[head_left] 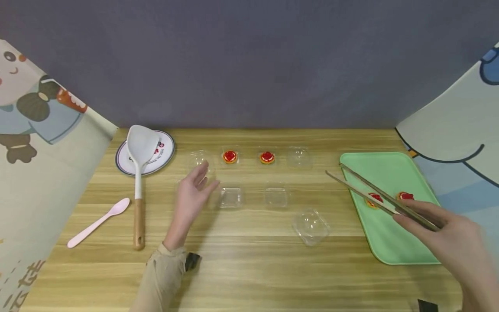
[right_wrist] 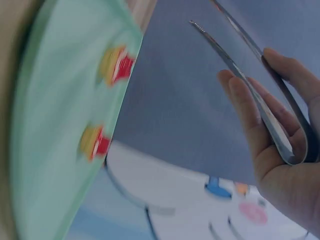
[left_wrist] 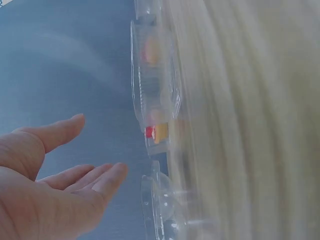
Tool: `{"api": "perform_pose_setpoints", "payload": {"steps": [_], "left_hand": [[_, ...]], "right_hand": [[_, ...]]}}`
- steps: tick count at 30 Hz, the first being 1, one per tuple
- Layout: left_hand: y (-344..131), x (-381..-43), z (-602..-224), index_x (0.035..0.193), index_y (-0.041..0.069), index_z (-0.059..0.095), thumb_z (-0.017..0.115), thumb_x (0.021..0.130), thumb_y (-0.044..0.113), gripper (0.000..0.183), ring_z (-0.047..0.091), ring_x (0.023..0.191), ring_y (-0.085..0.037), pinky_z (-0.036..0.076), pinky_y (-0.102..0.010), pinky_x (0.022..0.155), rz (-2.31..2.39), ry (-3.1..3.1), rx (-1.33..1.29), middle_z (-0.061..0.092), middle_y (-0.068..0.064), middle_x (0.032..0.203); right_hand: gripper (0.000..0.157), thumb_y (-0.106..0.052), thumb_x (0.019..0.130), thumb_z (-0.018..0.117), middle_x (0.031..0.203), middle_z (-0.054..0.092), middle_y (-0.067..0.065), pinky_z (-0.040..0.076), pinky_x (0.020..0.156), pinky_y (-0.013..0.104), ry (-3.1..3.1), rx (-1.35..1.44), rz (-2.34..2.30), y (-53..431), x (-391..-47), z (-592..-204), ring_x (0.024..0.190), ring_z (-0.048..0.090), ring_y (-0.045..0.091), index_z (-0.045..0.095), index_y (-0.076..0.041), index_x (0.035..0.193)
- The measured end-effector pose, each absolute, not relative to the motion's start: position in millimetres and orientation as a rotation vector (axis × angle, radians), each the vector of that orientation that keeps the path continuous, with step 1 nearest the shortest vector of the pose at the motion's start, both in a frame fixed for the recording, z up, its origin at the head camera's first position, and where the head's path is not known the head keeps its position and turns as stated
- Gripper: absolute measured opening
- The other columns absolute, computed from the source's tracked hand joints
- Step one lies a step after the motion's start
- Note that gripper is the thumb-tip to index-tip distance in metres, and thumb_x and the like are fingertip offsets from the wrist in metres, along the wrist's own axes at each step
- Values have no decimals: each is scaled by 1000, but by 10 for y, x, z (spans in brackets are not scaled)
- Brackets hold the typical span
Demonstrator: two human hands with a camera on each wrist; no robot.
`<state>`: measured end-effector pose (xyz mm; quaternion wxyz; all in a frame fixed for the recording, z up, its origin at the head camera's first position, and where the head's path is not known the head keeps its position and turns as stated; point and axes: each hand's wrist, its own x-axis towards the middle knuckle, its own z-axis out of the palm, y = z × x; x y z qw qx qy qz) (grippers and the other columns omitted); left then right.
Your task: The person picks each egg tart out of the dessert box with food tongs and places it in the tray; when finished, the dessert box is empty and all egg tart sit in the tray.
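Observation:
My left hand point(head_left: 203, 181) hovers open over the wooden table, palm turned right, just in front of an empty clear cup point(head_left: 200, 161). In the left wrist view the same hand point(left_wrist: 75, 165) shows relaxed fingers holding nothing, beside clear cups point(left_wrist: 155, 85). Two red jam tarts point(head_left: 230, 156) point(head_left: 267, 157) sit in clear cups in the back row. My right hand point(head_left: 417, 214) grips metal tongs point(head_left: 374, 195), their tips apart and empty above the green tray point(head_left: 390, 167). Two more tarts point(head_left: 375, 199) point(head_left: 405, 196) lie on that tray, under the tongs point(right_wrist: 240, 65).
Empty clear cups stand at the back right point(head_left: 299, 157), in the middle point(head_left: 231, 197) point(head_left: 276, 196), and nearer me point(head_left: 311, 225). A white spatula point(head_left: 139, 151) rests on a plate point(head_left: 165, 151) at the left, with a pink spoon point(head_left: 97, 223) beside it. Cartoon panels flank both sides.

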<state>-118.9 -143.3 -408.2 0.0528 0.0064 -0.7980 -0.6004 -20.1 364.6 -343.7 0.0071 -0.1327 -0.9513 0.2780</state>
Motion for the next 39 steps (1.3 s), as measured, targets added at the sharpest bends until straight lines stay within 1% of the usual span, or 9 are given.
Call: {"api": "perform_pose_setpoints", "payload": {"steps": [2, 4, 8, 15, 23, 26, 31, 35, 39], "left_hand": [[-1426, -1233, -4066, 155, -10, 46, 77, 97, -1, 67, 49, 147, -39, 46, -38, 121, -1819, -2422, 17, 47, -25, 161], [-1417, -1275, -4053, 155, -9, 46, 77, 97, -1, 67, 50, 146, -38, 46, -37, 121, -1822, -2418, 21, 48, -24, 160], [-1400, -1364, -4024, 155, -10, 46, 77, 96, -4, 66, 51, 146, -38, 46, -36, 120, -1810, -2414, 8, 48, -25, 160], [-1410, -1546, -3975, 154, -11, 46, 76, 96, -5, 65, 51, 145, -39, 46, -39, 120, -1755, -2476, -14, 49, -27, 158], [-1408, -1705, -4004, 157, -9, 42, 75, 95, -7, 70, 47, 148, -39, 44, -40, 122, -1804, -2527, -9, 44, -27, 161], [-1392, -1749, -4049, 158, -9, 40, 75, 95, -7, 72, 45, 150, -39, 43, -40, 123, -1829, -2538, -4, 42, -28, 163], [-1362, -1805, -4085, 159, -9, 39, 75, 95, -7, 73, 43, 151, -38, 42, -39, 124, -1839, -2549, 3, 40, -27, 164], [-1357, -1853, -4072, 159, -8, 39, 74, 95, -6, 73, 43, 151, -38, 41, -39, 124, -1814, -2578, 2, 39, -26, 165], [-1355, -1901, -4066, 160, -7, 38, 75, 95, -7, 75, 42, 152, -39, 41, -40, 124, -1784, -2604, -1, 39, -25, 166]], "right_hand": [[60, -50, 92, 84, 126, 70, -17, 43, 63, 8, -2964, -276, 908, 3549, -283, -3415, 100, 54, -22, 72, -16, 140], [54, -45, 93, 85, 125, 70, -19, 46, 67, 4, -2939, -151, 979, 3436, -376, -3399, 99, 49, -28, 74, -17, 138], [43, -33, 96, 85, 121, 78, -6, 54, 71, 6, -2896, 97, 1076, 3191, -564, -3367, 100, 61, -20, 76, -17, 134], [36, -23, 93, 87, 113, 81, 9, 50, 57, 16, -2857, 363, 1040, 2781, -863, -3284, 87, 69, -7, 79, -12, 127], [32, -25, 98, 83, 118, 79, 11, 64, 76, 31, -2883, 500, 1040, 2408, -1171, -3212, 101, 77, 28, 80, -8, 124], [32, -25, 98, 82, 119, 79, 12, 64, 79, 40, -2893, 538, 1057, 2280, -1275, -3214, 101, 77, 28, 80, -8, 125], [31, -22, 98, 82, 120, 78, 14, 52, 59, 29, -2921, 574, 1095, 2071, -1444, -3250, 76, 70, 19, 80, -8, 126], [31, -21, 97, 82, 120, 78, 15, 51, 56, 28, -2922, 590, 1066, 1882, -1558, -3287, 71, 69, 15, 80, -6, 124], [32, -20, 98, 81, 120, 78, 16, 46, 55, 30, -2916, 622, 1062, 1714, -1666, -3339, 51, 51, 8, 79, -5, 125]]}}
